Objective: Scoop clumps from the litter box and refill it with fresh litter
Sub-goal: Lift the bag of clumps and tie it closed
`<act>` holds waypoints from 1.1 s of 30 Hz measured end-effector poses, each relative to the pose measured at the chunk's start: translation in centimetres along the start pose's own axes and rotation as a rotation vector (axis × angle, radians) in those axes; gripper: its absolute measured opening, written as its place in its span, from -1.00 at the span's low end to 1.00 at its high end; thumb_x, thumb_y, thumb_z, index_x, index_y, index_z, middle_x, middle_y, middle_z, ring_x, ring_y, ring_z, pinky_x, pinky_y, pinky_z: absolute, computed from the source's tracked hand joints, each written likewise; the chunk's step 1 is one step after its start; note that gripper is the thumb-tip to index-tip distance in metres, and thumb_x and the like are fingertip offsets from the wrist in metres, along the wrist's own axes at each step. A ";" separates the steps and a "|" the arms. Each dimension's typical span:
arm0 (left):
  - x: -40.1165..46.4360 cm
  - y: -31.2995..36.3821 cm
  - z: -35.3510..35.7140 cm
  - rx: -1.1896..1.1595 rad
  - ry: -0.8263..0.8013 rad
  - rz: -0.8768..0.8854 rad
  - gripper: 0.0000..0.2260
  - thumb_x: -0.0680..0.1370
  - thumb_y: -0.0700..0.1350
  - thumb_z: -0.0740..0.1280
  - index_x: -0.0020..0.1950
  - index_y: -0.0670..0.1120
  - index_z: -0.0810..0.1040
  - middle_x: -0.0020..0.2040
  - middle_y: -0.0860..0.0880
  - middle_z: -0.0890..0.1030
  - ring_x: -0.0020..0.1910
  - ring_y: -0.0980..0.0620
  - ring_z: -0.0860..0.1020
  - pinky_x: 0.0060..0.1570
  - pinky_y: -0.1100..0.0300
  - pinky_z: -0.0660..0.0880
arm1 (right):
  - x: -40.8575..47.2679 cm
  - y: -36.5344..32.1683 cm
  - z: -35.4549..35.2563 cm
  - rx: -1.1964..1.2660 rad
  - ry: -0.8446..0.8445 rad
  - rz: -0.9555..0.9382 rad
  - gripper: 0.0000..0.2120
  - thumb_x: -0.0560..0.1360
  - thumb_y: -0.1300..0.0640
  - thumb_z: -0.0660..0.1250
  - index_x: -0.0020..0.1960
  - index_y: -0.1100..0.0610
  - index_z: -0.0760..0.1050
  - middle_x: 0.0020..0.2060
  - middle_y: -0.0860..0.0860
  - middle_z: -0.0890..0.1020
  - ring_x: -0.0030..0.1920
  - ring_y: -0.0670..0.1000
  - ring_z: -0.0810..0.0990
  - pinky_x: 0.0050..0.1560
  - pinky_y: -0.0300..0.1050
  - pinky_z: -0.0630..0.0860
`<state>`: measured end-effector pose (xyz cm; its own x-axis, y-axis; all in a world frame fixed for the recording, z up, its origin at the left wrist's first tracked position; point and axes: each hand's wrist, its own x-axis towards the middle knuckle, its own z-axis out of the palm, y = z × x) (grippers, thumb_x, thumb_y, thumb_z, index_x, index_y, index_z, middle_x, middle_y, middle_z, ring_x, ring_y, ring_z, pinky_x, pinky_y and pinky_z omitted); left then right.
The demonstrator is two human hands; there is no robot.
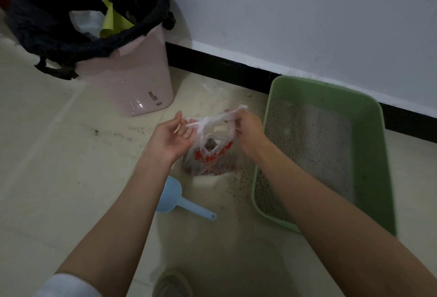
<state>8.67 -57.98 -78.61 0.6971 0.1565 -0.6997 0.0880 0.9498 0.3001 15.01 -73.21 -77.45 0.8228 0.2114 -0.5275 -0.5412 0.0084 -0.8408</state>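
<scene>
- The plastic bag [209, 154] stands on the floor [59, 154] between the two hands, just left of the litter box [369, 154] and just beyond the blue scoop [172, 196].
- The bag's two handles rise from its mouth and cross: one strand runs left to the left hand [171, 135], the other right to the right hand [247, 126].
- The left grip lies palm up with fingers loosely curled, pinching its strand; the right grip is clenched round the other handle, knuckles up.
- Both hands sit about equally near the bag's mouth, so tying it off looks like the step in hand.
- The bag is thin, clear plastic with red print; dark clumps show through its gaping mouth.
- The bin [123, 67], lined in black, stands far left, nearer the left hand, so the tied bag likely goes that way.
- The litter box holds grey litter, thinner along its right side; loose grains lie scattered on the floor beside it.
</scene>
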 end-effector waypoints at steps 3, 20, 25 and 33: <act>-0.5 0.5 -0.9 -0.173 0.088 0.064 -0.80 0.55 -0.36 0.08 -0.10 -0.13 0.43 -0.24 -0.07 0.42 -0.31 0.04 0.48 -0.07 0.04 0.46 | 1.1 0.2 -2.1 0.496 0.139 0.201 -0.76 0.49 0.43 -0.01 -0.27 0.22 0.32 -0.33 0.12 0.42 -0.35 0.01 0.37 -0.24 -0.16 0.38; -0.6 8.0 -8.9 -0.094 0.097 0.271 -0.08 -0.22 -0.51 0.50 0.10 -0.11 0.38 -0.24 -0.05 0.33 -0.36 0.08 0.37 -0.21 0.21 0.41 | 1.2 -0.3 -3.8 0.326 0.197 0.285 -0.69 0.62 0.26 -0.06 -0.30 0.15 0.19 -0.54 0.03 0.25 -0.49 -0.02 0.20 -0.36 -0.11 0.40; -0.8 6.2 -7.1 -0.127 0.107 0.279 -0.88 0.56 -0.27 0.18 -0.18 -0.15 0.40 -0.25 -0.07 0.44 0.02 -0.05 0.54 0.28 -0.04 0.39 | -0.2 -0.2 -1.9 0.623 0.018 0.328 -0.49 0.62 -0.09 0.03 0.42 0.22 0.21 0.23 0.21 0.42 0.29 0.14 0.41 0.38 0.15 0.25; 1.3 1.4 -6.8 0.064 0.008 0.207 -0.90 0.57 -0.14 0.26 -0.13 -0.12 0.44 -0.16 -0.03 0.49 -0.15 0.05 0.53 -0.07 0.18 0.54 | -1.3 2.8 1.4 0.424 0.142 0.313 -0.86 0.59 0.24 0.11 0.12 0.24 0.36 -0.07 0.08 0.50 0.04 0.06 0.52 0.16 -0.09 0.44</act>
<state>4.86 -54.64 -83.56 0.6996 0.3485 -0.6238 -0.0113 0.8783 0.4780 12.21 -72.06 -78.91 0.6109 0.1330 -0.7805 -0.7621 0.3660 -0.5341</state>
